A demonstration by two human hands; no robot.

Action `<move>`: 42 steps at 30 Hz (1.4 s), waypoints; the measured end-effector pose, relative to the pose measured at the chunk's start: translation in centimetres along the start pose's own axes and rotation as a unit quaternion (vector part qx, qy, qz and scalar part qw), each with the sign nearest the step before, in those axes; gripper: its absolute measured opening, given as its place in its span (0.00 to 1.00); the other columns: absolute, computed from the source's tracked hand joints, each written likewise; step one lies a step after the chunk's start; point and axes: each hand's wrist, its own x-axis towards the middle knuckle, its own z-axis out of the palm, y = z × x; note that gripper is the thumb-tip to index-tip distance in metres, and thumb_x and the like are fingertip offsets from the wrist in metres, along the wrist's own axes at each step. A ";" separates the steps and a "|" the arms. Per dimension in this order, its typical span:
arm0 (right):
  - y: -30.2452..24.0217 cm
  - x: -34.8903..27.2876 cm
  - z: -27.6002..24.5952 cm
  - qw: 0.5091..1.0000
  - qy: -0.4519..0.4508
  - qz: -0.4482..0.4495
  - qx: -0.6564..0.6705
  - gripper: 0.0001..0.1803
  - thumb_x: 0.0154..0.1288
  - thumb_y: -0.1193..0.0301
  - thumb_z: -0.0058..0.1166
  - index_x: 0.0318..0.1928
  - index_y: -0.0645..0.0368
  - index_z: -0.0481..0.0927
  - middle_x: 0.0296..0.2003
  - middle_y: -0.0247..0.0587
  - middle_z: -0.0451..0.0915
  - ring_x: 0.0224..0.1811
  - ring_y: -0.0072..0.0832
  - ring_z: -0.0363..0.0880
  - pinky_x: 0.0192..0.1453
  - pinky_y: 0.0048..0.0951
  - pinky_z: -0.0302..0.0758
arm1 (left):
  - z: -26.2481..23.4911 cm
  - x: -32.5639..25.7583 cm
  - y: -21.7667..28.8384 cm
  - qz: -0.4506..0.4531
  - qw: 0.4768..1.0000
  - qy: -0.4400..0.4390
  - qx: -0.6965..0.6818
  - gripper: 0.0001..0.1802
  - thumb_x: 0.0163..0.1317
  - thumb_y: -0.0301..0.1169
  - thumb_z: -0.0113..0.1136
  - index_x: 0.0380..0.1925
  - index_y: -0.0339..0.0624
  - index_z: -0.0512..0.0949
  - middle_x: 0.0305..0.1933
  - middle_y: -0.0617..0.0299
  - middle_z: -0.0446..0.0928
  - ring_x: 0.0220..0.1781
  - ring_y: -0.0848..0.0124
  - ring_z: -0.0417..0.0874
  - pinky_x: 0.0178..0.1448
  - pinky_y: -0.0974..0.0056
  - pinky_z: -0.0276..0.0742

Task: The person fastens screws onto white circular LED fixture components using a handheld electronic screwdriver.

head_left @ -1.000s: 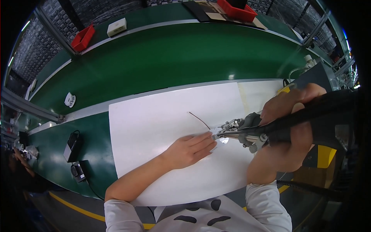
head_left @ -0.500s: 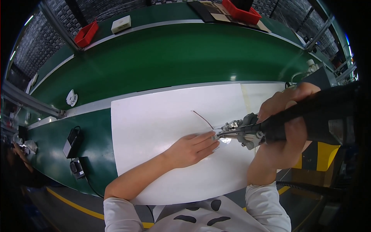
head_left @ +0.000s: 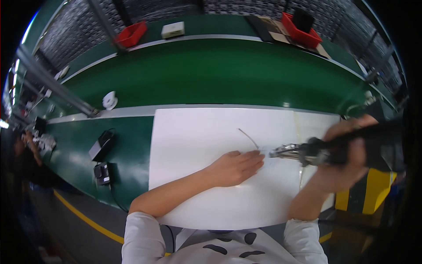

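Observation:
My left hand [head_left: 235, 167] rests on a white sheet [head_left: 193, 145], fingers pinched on the near end of a thin grey wire [head_left: 248, 137] that curves away up and to the left. My right hand [head_left: 347, 154] grips the black handle of a hand tool [head_left: 307, 152] with a metal tip; the tip points left and nearly touches my left fingertips and the wire end.
The white sheet lies on a green bench [head_left: 211, 75]. Red bins [head_left: 129, 34] [head_left: 303, 26] and a white box [head_left: 172, 29] stand at the back. A white tape roll [head_left: 109, 100] and black adapters [head_left: 101, 145] sit left. A yellow-black post [head_left: 373, 193] stands at the right.
The whole view has shifted slightly: hands and sheet sit a little further right and lower. The tool tip stays at my left fingertips; the wire has barely moved.

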 end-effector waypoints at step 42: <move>-0.5 0.7 -0.1 0.986 0.056 -0.042 -0.149 0.16 0.63 0.72 0.49 0.47 0.72 0.71 0.39 0.48 0.76 0.19 0.23 0.74 0.21 0.18 0.68 | -2.6 0.7 -2.1 -0.291 0.923 0.201 -0.150 0.49 0.46 0.33 0.81 0.68 0.41 0.65 0.54 0.52 0.78 0.57 0.59 0.79 0.60 0.59 0.76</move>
